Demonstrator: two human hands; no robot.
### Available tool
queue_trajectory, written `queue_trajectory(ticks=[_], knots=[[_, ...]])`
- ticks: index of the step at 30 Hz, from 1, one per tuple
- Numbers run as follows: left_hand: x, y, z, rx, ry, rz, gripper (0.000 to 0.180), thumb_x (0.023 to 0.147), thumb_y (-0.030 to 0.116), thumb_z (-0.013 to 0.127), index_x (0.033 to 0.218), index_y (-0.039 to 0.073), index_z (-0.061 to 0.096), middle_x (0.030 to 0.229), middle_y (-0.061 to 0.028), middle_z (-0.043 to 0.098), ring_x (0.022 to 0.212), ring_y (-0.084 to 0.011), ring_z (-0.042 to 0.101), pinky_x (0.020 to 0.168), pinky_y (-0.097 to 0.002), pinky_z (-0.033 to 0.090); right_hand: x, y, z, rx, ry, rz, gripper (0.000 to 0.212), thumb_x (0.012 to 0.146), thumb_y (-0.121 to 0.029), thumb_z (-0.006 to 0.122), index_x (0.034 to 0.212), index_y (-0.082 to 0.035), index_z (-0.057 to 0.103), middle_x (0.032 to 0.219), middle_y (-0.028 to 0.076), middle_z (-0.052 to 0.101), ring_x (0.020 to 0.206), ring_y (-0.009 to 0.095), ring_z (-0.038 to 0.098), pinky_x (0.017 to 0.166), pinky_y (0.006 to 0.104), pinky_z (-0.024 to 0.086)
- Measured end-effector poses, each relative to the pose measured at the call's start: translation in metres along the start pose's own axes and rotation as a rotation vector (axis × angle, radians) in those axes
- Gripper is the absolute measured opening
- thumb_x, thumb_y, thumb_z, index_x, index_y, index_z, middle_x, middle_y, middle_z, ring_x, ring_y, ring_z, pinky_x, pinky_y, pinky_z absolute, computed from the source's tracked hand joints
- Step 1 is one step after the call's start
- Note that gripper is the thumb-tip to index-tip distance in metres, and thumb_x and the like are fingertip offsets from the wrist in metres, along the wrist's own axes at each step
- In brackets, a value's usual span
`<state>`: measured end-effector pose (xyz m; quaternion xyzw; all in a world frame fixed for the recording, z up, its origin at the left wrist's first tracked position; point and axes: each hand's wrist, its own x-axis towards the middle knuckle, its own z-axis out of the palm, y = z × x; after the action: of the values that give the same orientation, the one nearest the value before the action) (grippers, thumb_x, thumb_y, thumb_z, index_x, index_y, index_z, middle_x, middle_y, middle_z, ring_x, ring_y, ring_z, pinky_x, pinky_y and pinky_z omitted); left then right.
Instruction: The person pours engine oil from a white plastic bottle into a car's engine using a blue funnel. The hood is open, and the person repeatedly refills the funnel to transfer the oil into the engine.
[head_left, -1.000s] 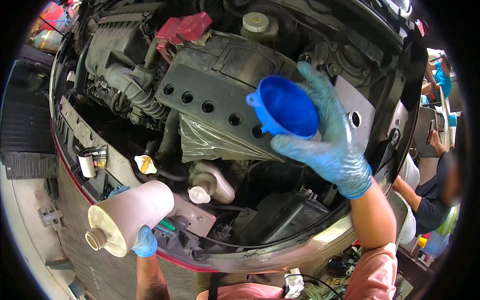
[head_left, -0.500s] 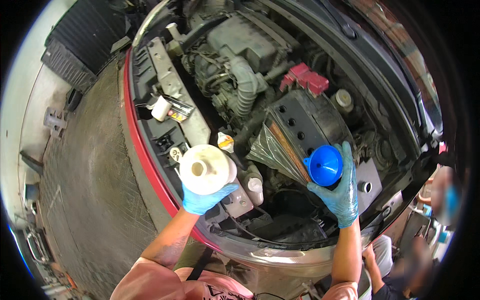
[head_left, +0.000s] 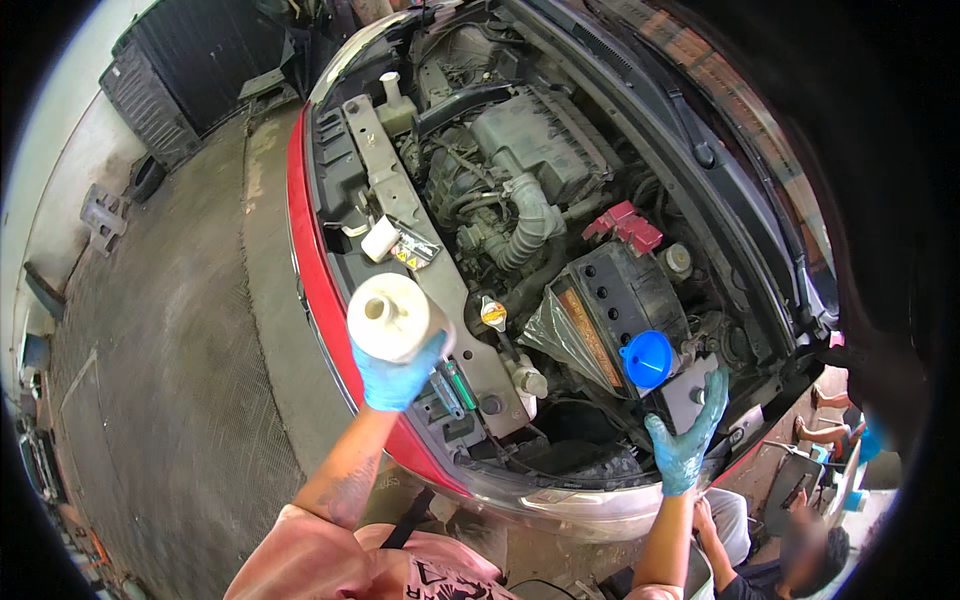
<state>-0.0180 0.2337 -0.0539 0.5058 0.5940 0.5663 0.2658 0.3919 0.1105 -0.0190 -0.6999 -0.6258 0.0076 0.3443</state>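
My left hand, in a blue glove, grips a white plastic bottle by its side. The bottle's round open neck faces up, over the car's front edge. My right hand, gloved too, is open with thumb and fingers spread and nothing held. Just beyond it, a blue funnel rests at the near end of the black battery. A grey rectangular piece with a dark round part lies partly behind my right fingers. What the funnel's spout sits in is hidden.
Nearby on the front panel are a small white container, an orange-and-silver cap and a green-handled tool. A red cover and ribbed hose lie farther in. Another person is at lower right.
My right hand has let go of the blue funnel and drawn back toward me, fingers spread. My left hand still holds the bottle. The view has shifted, showing more of the engine bay.
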Motion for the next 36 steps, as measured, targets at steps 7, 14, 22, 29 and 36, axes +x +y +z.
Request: queue_trajectory(ticks=[7, 14, 22, 29, 36], knots=[[0.089, -0.055, 0.004, -0.1, 0.065, 0.095, 0.09, 0.065, 0.018, 0.098, 0.137, 0.001, 0.046, 0.13, -0.0141, 0.061, 0.119, -0.0254, 0.063, 0.105, -0.0401, 0.051, -0.06, -0.098, 0.011, 0.165, 0.052, 0.201, 0.096, 0.076, -0.021, 0.089, 0.155, 0.002, 0.039, 0.153, 0.023, 0.044, 0.14, 0.039, 0.045, 0.119, 0.0473, 0.035], [0.115, -0.072, 0.04, -0.162, -0.123, 0.125, 0.087, 0.067, 0.009, 0.095, 0.138, 0.004, 0.043, 0.129, -0.013, 0.061, 0.117, -0.0243, 0.063, 0.102, -0.0393, 0.052, -0.068, -0.175, 0.03, 0.241, 0.024, 0.269, 0.082, 0.079, -0.014, 0.088, 0.148, 0.001, 0.046, 0.148, 0.023, 0.047, 0.13, 0.037, 0.054, 0.104, 0.0452, 0.053], [0.114, -0.072, 0.027, -0.304, -0.268, 0.045, 0.086, 0.067, 0.008, 0.096, 0.133, 0.005, 0.041, 0.125, -0.0119, 0.061, 0.114, -0.0226, 0.063, 0.099, -0.0391, 0.054, -0.067, -0.201, 0.029, 0.155, -0.003, 0.389, 0.078, 0.083, -0.014, 0.086, 0.149, -0.002, 0.046, 0.145, 0.021, 0.05, 0.119, 0.034, 0.062, 0.097, 0.0426, 0.056], [0.119, -0.094, -0.001, -0.223, -0.273, 0.151, 0.089, 0.068, 0.012, 0.096, 0.14, 0.001, 0.045, 0.13, -0.0139, 0.061, 0.119, -0.0251, 0.062, 0.103, -0.0407, 0.051, -0.068, -0.217, 0.045, 0.247, -0.143, 0.5, 0.073, 0.09, -0.028, 0.081, 0.148, -0.001, 0.047, 0.144, 0.023, 0.05, 0.125, 0.037, 0.058, 0.101, 0.0442, 0.054], [0.118, -0.106, -0.018, -0.205, -0.27, 0.02, 0.089, 0.065, 0.008, 0.098, 0.138, 0.0, 0.049, 0.134, -0.0149, 0.061, 0.124, -0.027, 0.06, 0.108, -0.0447, 0.049, -0.093, -0.217, 0.056, 0.21, -0.215, 0.541, 0.071, 0.091, -0.026, 0.08, 0.151, -0.005, 0.047, 0.138, 0.02, 0.054, 0.113, 0.028, 0.065, 0.099, 0.0409, 0.054]])
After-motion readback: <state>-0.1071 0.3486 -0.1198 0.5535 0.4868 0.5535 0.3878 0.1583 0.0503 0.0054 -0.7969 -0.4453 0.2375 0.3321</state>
